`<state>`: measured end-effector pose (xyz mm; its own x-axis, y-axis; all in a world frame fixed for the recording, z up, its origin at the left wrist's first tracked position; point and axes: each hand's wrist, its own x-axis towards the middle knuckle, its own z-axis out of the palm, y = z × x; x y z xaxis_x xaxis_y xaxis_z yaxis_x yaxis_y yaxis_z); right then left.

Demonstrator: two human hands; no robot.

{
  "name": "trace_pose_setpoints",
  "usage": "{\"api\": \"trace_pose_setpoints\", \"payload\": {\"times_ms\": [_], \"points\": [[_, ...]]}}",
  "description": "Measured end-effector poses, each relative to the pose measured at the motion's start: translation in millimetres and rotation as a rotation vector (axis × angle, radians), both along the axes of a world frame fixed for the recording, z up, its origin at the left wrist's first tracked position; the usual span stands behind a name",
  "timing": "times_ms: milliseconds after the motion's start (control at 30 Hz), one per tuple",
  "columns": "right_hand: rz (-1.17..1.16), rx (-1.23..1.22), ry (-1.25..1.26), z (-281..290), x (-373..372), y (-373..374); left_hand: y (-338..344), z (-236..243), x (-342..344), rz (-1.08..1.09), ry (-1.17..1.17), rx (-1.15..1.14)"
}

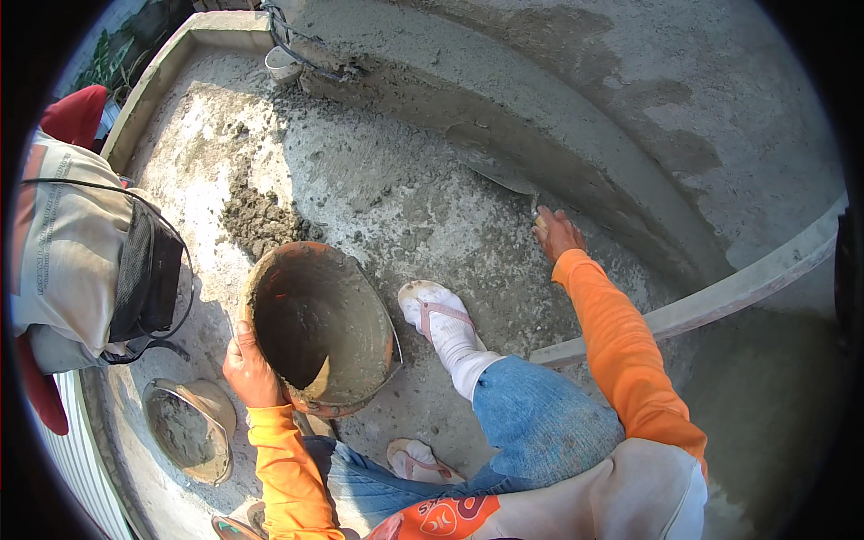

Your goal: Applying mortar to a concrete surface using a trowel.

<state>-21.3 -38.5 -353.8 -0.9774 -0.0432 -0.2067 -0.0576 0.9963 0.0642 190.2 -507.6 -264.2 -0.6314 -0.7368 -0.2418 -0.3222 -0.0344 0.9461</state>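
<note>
My left hand [250, 364] grips the side of an orange bucket [324, 328] coated inside with grey wet mortar, its wire handle hanging at the right. My right hand [557, 234] is closed on the wooden handle of a steel trowel [502, 178], whose blade lies along the lower part of a curved, freshly plastered wall [576, 144]. A loose pile of mortar [261, 220] lies on the rough concrete floor [396, 216] just behind the bucket.
A second bucket [184, 427] with mortar stands at lower left. Stacked sacks [72, 243] with a black cord sit at left. A concrete curb [711, 306] curves along the right. A white container [283, 63] and cables are by the far wall. My sandalled feet [441, 315] are below me.
</note>
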Motion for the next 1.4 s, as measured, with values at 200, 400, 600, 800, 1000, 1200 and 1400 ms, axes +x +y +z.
{"api": "trace_pose_setpoints", "payload": {"times_ms": [200,400,600,800,1000,1200,1400], "points": [[-0.028,0.012,-0.044,-4.4,-33.7,-15.6,4.2,1.1,-3.8,-0.013,-0.017,0.004],[0.079,-0.154,0.070,37.0,-33.3,-49.3,7.9,1.5,-4.8,-0.009,0.004,0.013],[0.060,-0.171,0.030,16.8,-18.5,-39.9,4.7,-0.2,-2.2,-0.046,-0.045,-0.012],[-0.108,-0.187,-0.061,-7.4,-39.0,-68.2,10.3,-2.8,-4.9,-0.027,-0.042,-0.054],[0.002,-0.309,0.077,19.2,-40.1,-73.0,4.2,-4.3,-0.7,-0.002,-0.040,-0.026],[0.098,-0.471,0.279,34.5,-27.0,-59.0,0.3,0.8,-2.2,-0.014,-0.044,-0.009],[0.072,-0.424,0.173,26.4,-19.5,-60.3,2.9,0.2,-4.0,-0.037,-0.038,-0.025]]}}
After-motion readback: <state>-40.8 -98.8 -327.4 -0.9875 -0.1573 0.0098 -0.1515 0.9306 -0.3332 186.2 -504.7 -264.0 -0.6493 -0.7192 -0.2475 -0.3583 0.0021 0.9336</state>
